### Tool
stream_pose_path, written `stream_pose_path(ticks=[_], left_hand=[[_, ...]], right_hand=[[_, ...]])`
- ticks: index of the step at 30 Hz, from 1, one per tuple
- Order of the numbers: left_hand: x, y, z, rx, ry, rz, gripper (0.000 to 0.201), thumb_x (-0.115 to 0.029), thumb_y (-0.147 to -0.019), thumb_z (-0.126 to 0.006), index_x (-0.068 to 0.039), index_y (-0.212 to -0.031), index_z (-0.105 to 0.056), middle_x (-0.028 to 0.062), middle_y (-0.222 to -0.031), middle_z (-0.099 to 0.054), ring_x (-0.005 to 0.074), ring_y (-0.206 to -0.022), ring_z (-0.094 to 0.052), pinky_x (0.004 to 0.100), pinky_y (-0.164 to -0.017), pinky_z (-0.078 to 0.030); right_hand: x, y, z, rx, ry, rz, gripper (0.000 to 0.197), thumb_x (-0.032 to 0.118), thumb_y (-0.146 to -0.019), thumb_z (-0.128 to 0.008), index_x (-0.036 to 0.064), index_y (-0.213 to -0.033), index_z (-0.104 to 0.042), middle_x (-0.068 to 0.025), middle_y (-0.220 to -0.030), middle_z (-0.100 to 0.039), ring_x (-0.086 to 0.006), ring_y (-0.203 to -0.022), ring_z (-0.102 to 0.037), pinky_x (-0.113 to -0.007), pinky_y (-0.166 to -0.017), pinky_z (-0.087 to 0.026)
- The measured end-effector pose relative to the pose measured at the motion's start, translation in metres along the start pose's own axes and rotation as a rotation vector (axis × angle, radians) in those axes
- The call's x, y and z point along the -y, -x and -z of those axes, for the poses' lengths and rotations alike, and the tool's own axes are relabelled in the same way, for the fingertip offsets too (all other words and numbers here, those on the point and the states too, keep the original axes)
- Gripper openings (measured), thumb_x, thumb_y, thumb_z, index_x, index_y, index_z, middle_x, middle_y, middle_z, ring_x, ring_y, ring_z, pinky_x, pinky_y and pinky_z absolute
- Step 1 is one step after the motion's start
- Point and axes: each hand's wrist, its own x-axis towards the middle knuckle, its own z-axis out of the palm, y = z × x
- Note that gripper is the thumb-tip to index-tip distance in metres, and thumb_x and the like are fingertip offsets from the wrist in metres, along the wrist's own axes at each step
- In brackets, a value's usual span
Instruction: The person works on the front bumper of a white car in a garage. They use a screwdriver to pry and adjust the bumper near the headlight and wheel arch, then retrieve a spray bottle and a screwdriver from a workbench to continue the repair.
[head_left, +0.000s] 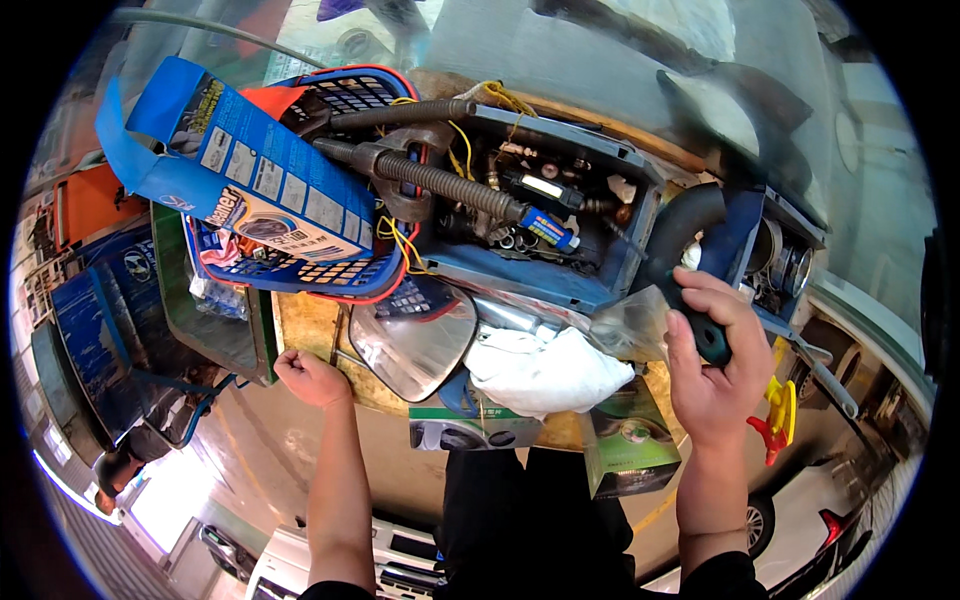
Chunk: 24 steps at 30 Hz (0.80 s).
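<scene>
My right hand (pixel 722 370) is closed round a tool with a dark green, rounded handle (pixel 712 338). A thin, blurred shaft seems to run from it toward the blue metal drawer; its tip cannot be made out. Beside those fingers is a clear plastic bag (pixel 632 325). Over the bench's near left edge my left hand (pixel 312 378) is curled closed, and what it holds, if anything, is hidden. Close to it are a thin metal rod (pixel 338 333) and a mirror glass (pixel 415 338). A white cloth (pixel 545 370) lies between my hands.
The blue drawer (pixel 520 275) holds metal fittings and a ribbed hose (pixel 450 180). Left of it, a blue basket (pixel 365 278) carries an opened blue box (pixel 285 175). Two green boxes (pixel 475 428) (pixel 632 445) sit at the near edge. A yellow-red clamp (pixel 775 420) hangs right.
</scene>
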Motion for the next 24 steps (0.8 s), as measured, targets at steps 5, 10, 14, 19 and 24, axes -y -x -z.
stream_pose_path(ticks=[5,10,14,19,24], left_hand=[[0.009,-0.001,0.001,0.025,-0.008,0.011,0.019,-0.015,-0.091,-0.053,0.002,-0.098,-0.057,0.0128,-0.093,-0.057,0.0249,-0.080,-0.051,0.0377,-0.077,-0.045],[0.010,-0.001,0.000,0.041,-0.018,0.016,0.019,-0.016,-0.091,-0.053,0.002,-0.099,-0.057,0.0132,-0.095,-0.057,0.0249,-0.082,-0.053,0.0373,-0.078,-0.046],[0.012,-0.001,0.000,0.056,-0.007,0.025,0.020,-0.016,-0.092,-0.053,0.002,-0.099,-0.056,0.0134,-0.095,-0.057,0.0254,-0.083,-0.055,0.0376,-0.080,-0.047],[0.012,-0.001,0.000,0.065,0.003,0.034,0.020,-0.016,-0.092,-0.053,0.002,-0.100,-0.057,0.0137,-0.096,-0.058,0.0258,-0.084,-0.056,0.0378,-0.081,-0.047],[0.013,-0.001,-0.002,0.042,-0.030,0.020,0.019,-0.015,-0.091,-0.053,0.001,-0.100,-0.057,0.0142,-0.097,-0.059,0.0286,-0.088,-0.057,0.0388,-0.084,-0.047]], right_hand=[[-0.007,0.004,0.018,-0.041,-0.058,-0.048,0.017,-0.001,-0.089,-0.071,-0.0025,-0.104,-0.063,-0.0208,-0.114,-0.071,-0.0196,-0.091,-0.069,-0.028,-0.078,-0.055],[0.000,0.013,0.022,-0.061,-0.166,-0.140,0.020,-0.001,-0.084,-0.074,-0.0025,-0.101,-0.064,-0.0196,-0.106,-0.074,-0.0246,-0.095,-0.071,-0.034,-0.090,-0.053],[0.001,0.017,0.017,0.038,-0.253,-0.202,0.019,-0.001,-0.082,-0.076,-0.0020,-0.098,-0.066,-0.0175,-0.105,-0.075,-0.0229,-0.095,-0.071,-0.033,-0.088,-0.053],[-0.004,0.009,0.002,0.224,-0.172,-0.141,0.022,-0.001,-0.079,-0.079,-0.0010,-0.098,-0.068,-0.0172,-0.106,-0.075,-0.0250,-0.097,-0.072,-0.033,-0.088,-0.054],[-0.016,0.015,-0.004,0.001,-0.027,0.016,0.023,-0.001,-0.079,-0.080,-0.0005,-0.098,-0.068,-0.0196,-0.108,-0.074,-0.0284,-0.098,-0.073,-0.035,-0.090,-0.056]])
